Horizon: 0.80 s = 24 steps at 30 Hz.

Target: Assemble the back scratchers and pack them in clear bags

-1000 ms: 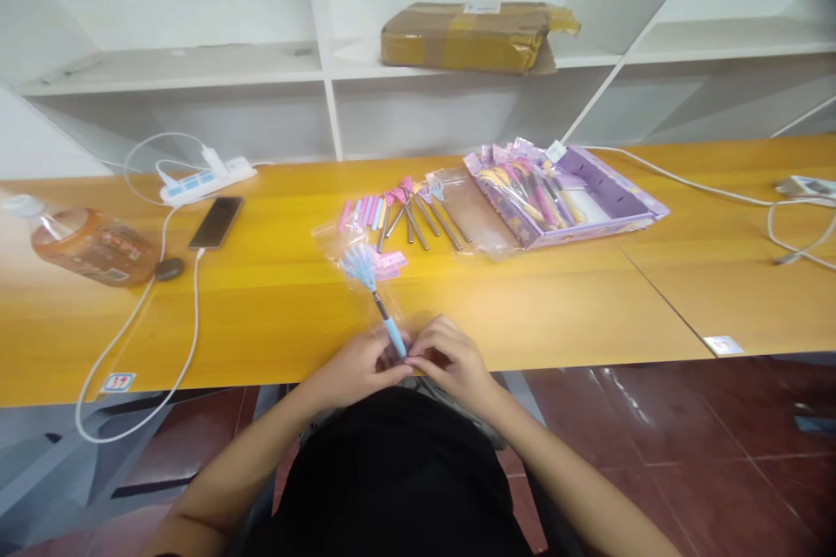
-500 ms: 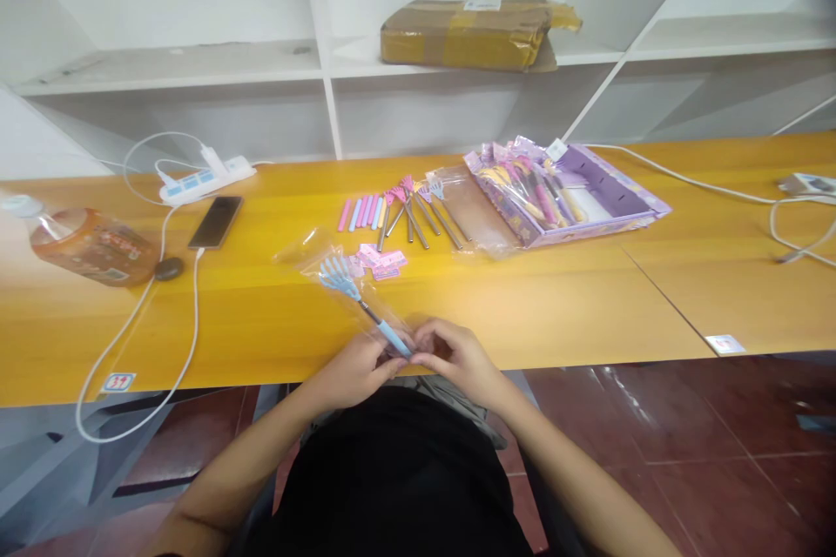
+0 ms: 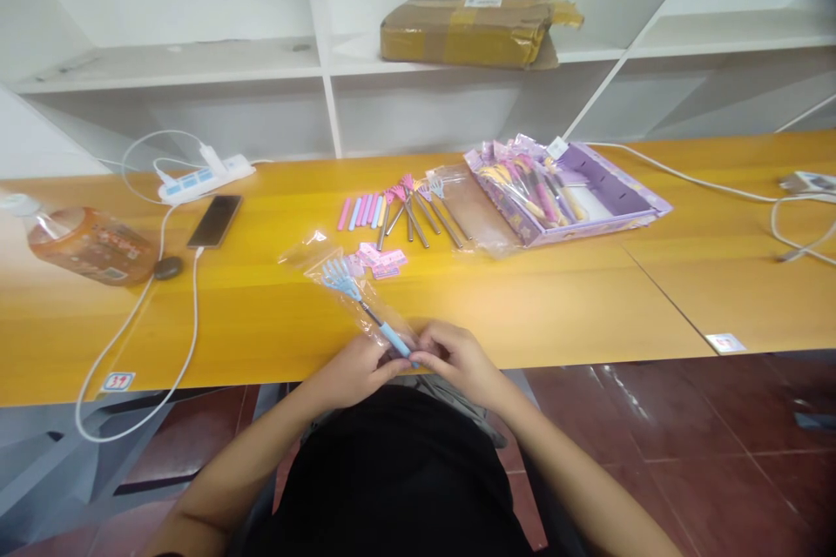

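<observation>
Bright; glare on floor [image 3: 653, 426]; left edge seemingly blurred.

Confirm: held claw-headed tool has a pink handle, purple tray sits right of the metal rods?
Wrong colour: the head view shows the held claw-headed tool with a light blue handle. The purple tray does sit right of the metal rods.
</observation>
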Available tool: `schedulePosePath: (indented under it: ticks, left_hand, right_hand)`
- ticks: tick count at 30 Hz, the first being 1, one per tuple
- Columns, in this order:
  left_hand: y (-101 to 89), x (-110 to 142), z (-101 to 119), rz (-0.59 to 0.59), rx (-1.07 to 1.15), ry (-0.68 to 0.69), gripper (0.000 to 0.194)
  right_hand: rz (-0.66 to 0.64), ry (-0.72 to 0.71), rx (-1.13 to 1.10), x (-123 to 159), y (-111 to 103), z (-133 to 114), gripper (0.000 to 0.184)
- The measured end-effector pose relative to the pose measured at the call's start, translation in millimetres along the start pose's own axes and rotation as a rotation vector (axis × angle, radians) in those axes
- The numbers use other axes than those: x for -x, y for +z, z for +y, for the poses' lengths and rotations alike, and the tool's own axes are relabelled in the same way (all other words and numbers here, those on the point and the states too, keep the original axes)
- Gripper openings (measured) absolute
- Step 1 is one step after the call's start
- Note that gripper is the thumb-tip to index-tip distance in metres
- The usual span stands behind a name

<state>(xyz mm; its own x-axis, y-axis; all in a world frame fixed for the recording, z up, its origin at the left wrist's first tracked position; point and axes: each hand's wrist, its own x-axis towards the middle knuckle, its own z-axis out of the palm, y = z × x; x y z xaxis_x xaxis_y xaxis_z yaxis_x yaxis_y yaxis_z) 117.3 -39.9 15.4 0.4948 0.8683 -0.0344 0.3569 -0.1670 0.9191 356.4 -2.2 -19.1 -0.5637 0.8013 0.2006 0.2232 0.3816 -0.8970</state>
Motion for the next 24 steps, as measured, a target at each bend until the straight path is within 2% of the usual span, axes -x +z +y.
schedulePosePath:
  ticks: [7,17,21,24]
  left_hand:
    - [0.9,0,-3,-0.008,-0.065,0.064,0.019]
    - [-2.9,-1,-4,-0.042,-0.046,0.081,0.018]
    - [-1.2,0,0,-0.019,-0.052,0.066,0.02]
    - [1.5,5,0,0.044,-0.056,0.042,0.02]
  right_hand:
    - [-0.118,-0.106,0.062,-3,-5,-8,0.04]
    - [-0.126,-0.11,0.072,-4,-8,-11,0.05]
    - [-0.114,-0.114,0.086,-3,-7,-8,0.047]
    - [-0.103,-0.109,0.057,-1,-6,-12,0.045]
